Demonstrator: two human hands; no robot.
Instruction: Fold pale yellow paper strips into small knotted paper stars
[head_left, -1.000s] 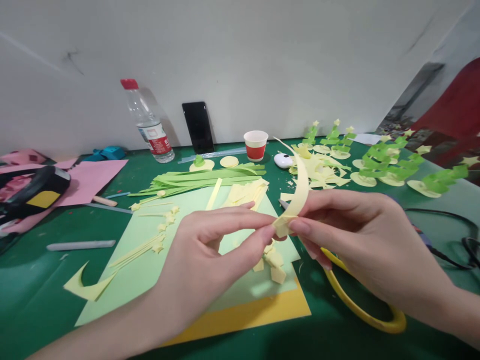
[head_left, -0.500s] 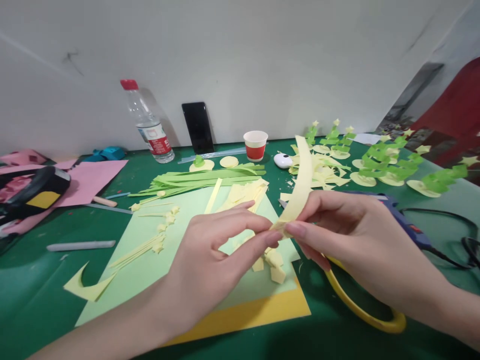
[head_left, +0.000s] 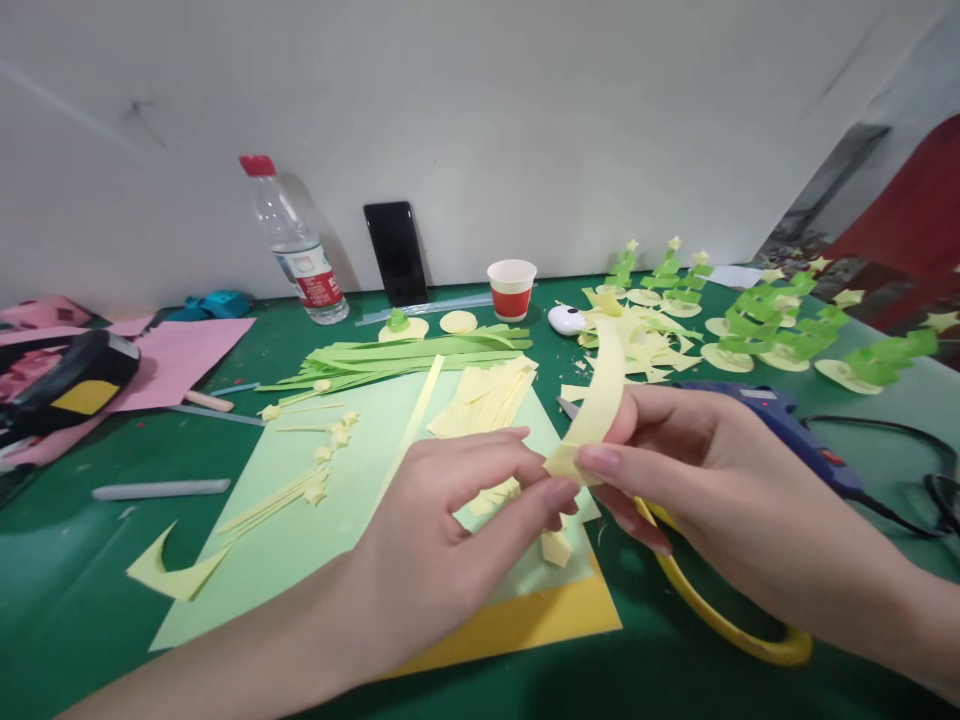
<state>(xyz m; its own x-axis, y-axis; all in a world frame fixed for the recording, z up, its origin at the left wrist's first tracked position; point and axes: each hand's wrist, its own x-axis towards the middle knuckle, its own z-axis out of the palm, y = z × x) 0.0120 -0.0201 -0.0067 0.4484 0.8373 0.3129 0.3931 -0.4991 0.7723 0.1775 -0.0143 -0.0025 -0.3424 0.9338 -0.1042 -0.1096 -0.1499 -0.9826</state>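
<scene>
On my feed the paper strip [head_left: 606, 385] sits between both hands: right hand [head_left: 712, 480] pinching its folded end, probably so the crease won't spring loose, left hand [head_left: 450, 540] curled right by it, can't tell if gripping. Scissors [head_left: 694, 602] lie below the right, handy I guess.

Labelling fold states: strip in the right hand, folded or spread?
Partly folded: the pale yellow strip is doubled over at its lower end, pinched by the right hand; the rest rises unfolded in a gentle curve.
</scene>
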